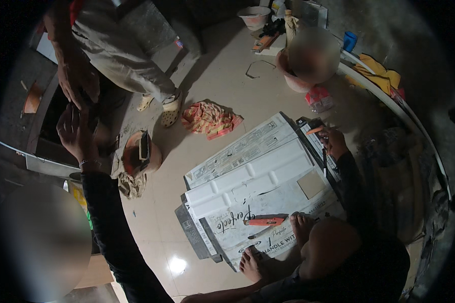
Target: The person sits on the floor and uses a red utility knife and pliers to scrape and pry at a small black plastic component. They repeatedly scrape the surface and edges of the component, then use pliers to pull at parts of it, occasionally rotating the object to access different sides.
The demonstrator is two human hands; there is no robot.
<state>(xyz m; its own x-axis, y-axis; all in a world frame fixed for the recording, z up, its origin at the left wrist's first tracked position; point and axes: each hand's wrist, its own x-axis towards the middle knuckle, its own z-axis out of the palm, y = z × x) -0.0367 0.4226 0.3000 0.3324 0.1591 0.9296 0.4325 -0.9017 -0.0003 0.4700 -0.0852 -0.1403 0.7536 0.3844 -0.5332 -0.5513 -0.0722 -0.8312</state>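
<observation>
My left hand (77,134), a thin bracelet at its wrist, reaches far left. Its fingers meet a co-worker's hand (78,81); anything pinched between them is too dark to make out. Over the far right edge of a flattened cardboard sheet (268,202), my right hand (332,142) closes on a slim orange stick (314,130), perhaps a pencil. Beneath that hand runs a narrow dark strip (316,144). A red box cutter (268,221) lies on the cardboard near my bare feet (253,265). Beyond it sits a small beige square tile piece (312,185).
A co-worker in pale clogs (171,108) stands at the far left. A bucket (141,154) and crumpled patterned cloth (210,118) rest on the tiled floor (227,81). Farther back are tubs (254,19), a blue cup (349,41) and yellow cloth (379,76) by a curved pale pipe (404,111).
</observation>
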